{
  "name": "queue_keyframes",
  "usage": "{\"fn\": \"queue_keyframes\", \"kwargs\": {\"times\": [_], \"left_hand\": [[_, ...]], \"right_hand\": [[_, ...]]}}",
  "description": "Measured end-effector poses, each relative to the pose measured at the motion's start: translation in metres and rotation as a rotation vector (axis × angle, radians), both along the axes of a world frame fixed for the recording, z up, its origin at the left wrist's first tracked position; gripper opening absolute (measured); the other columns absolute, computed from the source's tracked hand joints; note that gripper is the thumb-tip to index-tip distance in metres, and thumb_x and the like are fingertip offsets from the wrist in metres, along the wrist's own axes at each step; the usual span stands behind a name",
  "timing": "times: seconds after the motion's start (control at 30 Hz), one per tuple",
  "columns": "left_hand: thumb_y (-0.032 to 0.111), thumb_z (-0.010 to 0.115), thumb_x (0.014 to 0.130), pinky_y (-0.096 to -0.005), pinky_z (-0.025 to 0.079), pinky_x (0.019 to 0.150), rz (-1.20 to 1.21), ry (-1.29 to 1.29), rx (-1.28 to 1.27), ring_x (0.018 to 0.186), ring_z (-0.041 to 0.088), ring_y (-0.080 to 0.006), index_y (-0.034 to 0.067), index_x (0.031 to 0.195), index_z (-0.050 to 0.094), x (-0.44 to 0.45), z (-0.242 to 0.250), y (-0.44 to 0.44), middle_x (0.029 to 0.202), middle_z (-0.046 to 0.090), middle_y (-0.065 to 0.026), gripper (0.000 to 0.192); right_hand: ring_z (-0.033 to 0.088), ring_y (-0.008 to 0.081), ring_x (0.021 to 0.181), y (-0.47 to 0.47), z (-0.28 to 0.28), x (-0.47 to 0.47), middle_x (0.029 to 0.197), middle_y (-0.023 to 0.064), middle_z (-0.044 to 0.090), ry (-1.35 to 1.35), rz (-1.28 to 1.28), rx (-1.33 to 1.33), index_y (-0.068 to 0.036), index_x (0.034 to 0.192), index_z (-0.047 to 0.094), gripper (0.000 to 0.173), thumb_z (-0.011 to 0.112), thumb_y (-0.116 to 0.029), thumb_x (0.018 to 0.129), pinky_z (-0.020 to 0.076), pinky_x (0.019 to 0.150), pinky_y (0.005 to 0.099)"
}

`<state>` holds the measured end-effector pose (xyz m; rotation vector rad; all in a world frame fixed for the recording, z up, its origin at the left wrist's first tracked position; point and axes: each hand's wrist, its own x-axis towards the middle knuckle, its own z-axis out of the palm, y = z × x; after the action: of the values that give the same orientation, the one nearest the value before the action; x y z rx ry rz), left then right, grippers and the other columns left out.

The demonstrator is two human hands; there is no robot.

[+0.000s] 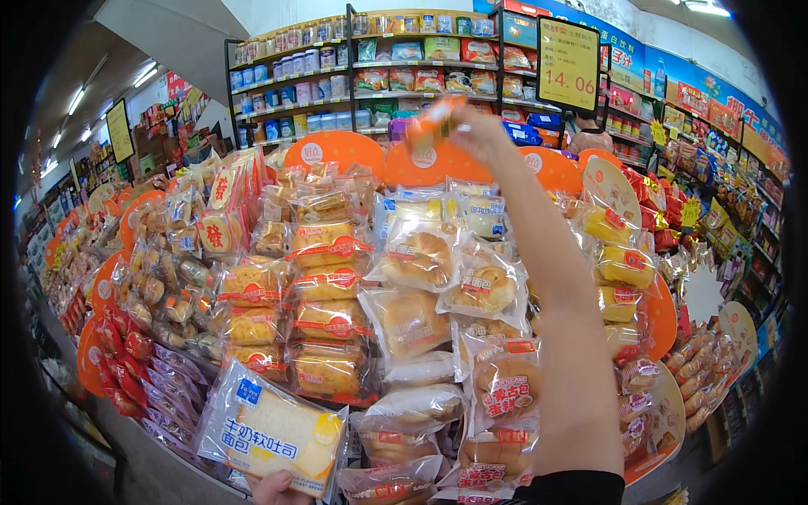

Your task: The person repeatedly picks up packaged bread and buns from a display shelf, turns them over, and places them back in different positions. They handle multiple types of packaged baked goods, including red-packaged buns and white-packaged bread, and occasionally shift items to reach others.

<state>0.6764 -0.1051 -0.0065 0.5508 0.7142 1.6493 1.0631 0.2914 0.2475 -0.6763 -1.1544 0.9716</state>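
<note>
At the bottom, my left hand (278,489) grips the lower edge of a clear plastic package of sliced toast bread (278,429) with blue lettering. The package is tilted, its printed face towards me. My right arm stretches far forward over the display, and my right hand (476,131) holds a small orange package (435,123). Motion blur hides what is in that package. It is in front of an orange display board (404,167) at the back. Below the arm lie bagged round buns (416,255) and bagged yogurt cakes (505,385), stacked in columns.
Stacked yellow bagged breads (328,319) stand left of centre. Red packets (123,353) lie at the left edge. A yellow price sign (568,63) rises at the back right. Shelves of cans (303,63) line the back, and a person (590,136) is partly visible beyond the display.
</note>
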Motion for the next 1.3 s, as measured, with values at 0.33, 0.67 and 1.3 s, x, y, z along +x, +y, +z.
{"fn": "queue_keyframes", "kwargs": {"times": [0.33, 0.67, 1.3], "left_hand": [[0.001, 0.051, 0.068, -0.0494, 0.040, 0.102, 0.073, -0.029, -0.012, 0.120, 0.049, -0.0361, -0.006, 0.134, 0.035, -0.001, -0.007, -0.009, 0.128, 0.049, -0.0200, 0.069], [-0.001, 0.050, 0.062, -0.0506, 0.040, 0.102, -0.085, -0.100, 0.221, 0.121, 0.048, -0.0361, 0.001, 0.139, 0.027, 0.023, 0.032, 0.014, 0.130, 0.046, -0.0199, 0.080], [0.008, 0.054, 0.083, -0.0465, 0.040, 0.102, -0.306, -0.287, 0.266, 0.119, 0.051, -0.0295, 0.002, 0.136, 0.037, 0.032, 0.032, 0.049, 0.130, 0.051, -0.0136, 0.056]], "right_hand": [[0.056, 0.0175, 0.059, -0.023, -0.022, -0.029, 0.072, 0.0108, 0.058, -0.530, -0.366, -0.159, 0.006, 0.090, 0.058, 0.042, 0.057, -0.036, 0.089, 0.0494, 0.054, 0.0316], [0.064, 0.0141, 0.076, -0.170, -0.064, -0.089, 0.087, 0.0092, 0.066, -0.981, 0.117, -0.136, 0.005, 0.096, 0.062, 0.031, 0.050, -0.023, 0.092, 0.0509, 0.064, 0.0269], [0.059, 0.0089, 0.071, -0.261, -0.114, -0.120, 0.081, 0.0051, 0.065, -0.885, 0.667, -0.232, 0.001, 0.102, 0.063, 0.028, 0.066, -0.018, 0.082, 0.0478, 0.065, 0.0261]]}}
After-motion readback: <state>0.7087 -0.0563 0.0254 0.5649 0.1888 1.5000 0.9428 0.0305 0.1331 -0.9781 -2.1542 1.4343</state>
